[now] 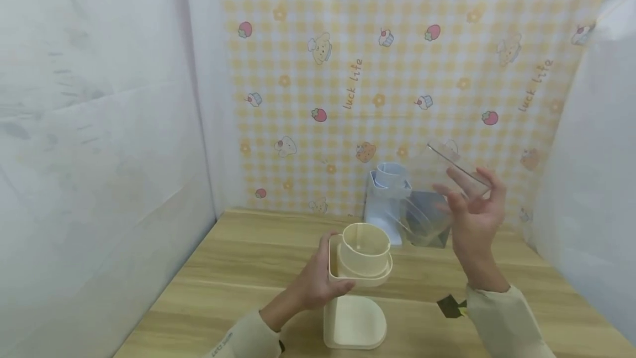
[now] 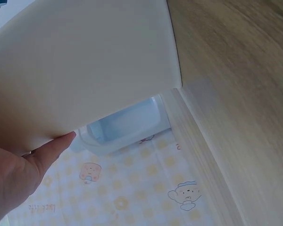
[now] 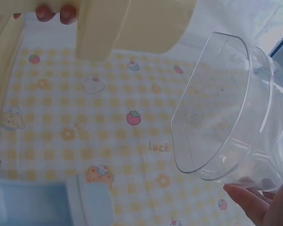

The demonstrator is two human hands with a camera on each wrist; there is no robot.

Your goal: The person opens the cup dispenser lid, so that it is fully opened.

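Observation:
My left hand (image 1: 318,280) grips a cream plastic stand (image 1: 365,261) by the side of its upper part, which carries a round, open collar. The stand's rounded base (image 1: 355,322) shows below, on or close to the table. In the left wrist view, the stand's broad flat panel (image 2: 94,61) hides most of the fingers; one digit (image 2: 56,146) lies along its edge. Up to the right, my right hand (image 1: 477,217) holds a clear plastic container (image 3: 226,108) tilted, its wide open rim facing the cream stand in the right wrist view. The two pieces are apart.
A light blue stand (image 1: 382,217) of similar shape is at the table's back, with a dark translucent container (image 1: 428,222) beside it. A small dark piece with yellow (image 1: 449,306) lies near my right sleeve. Behind the wooden table (image 1: 238,269) hangs a checked cloth (image 1: 298,82).

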